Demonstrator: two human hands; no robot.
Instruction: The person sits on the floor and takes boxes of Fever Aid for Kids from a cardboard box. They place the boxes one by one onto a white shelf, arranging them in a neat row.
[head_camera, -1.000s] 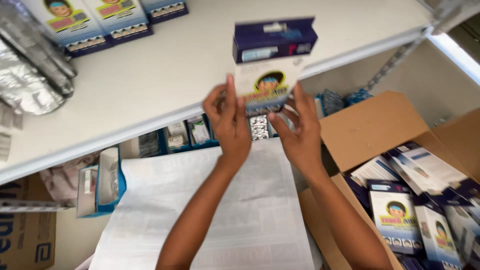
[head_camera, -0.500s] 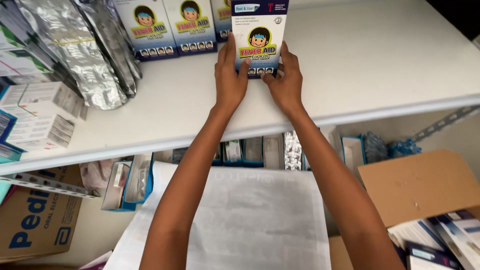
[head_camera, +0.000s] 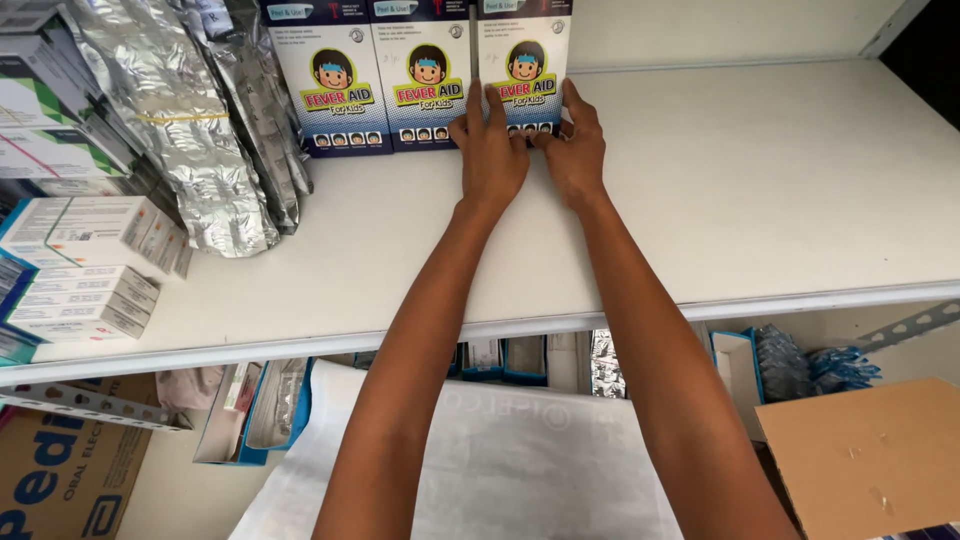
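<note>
Blue-and-white carton (head_camera: 524, 60) stands upright near the back edge of the white shelf (head_camera: 760, 180), touching the right side of two matching cartons (head_camera: 380, 75) in a row. Left hand (head_camera: 490, 150) presses flat against its lower front, fingers spread and pointing up. Right hand (head_camera: 572, 150) grips its lower right corner, thumb on the front face. Silver foil packs (head_camera: 190, 130) lean toward the shelf's left end, with white boxes (head_camera: 85, 265) stacked at the left front corner.
</note>
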